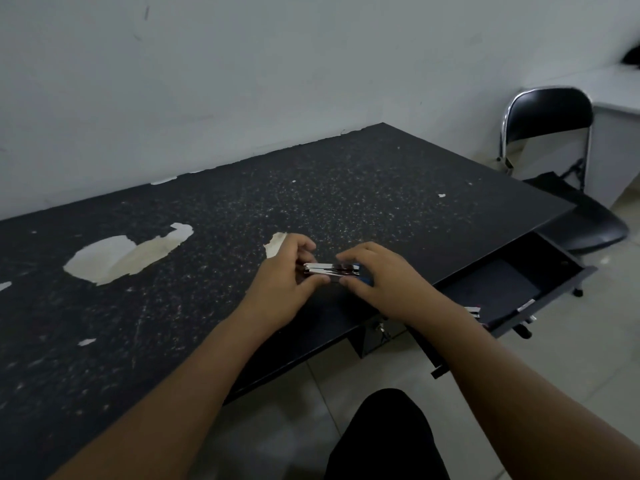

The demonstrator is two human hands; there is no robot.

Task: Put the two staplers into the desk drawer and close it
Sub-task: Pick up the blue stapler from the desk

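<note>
A stapler [331, 270] with a shiny metal top and a blue end lies on the black desk top [346, 188] near its front edge. My left hand [284, 282] grips its left end and my right hand [384, 275] covers and grips its right, blue end. The desk drawer [519, 285] stands pulled open to the right of my hands. Inside the drawer, at its near end, a second stapler [472, 310] shows partly behind my right forearm. A dark flat sheet lies on the drawer bottom.
A black folding chair [561, 161] with a chrome frame stands beyond the desk's right end, close to the open drawer. A pen-like item [524, 305] rests along the drawer's front wall. Worn pale patches [121, 254] mark the desk surface. My dark-trousered knee [384, 438] is below the desk edge.
</note>
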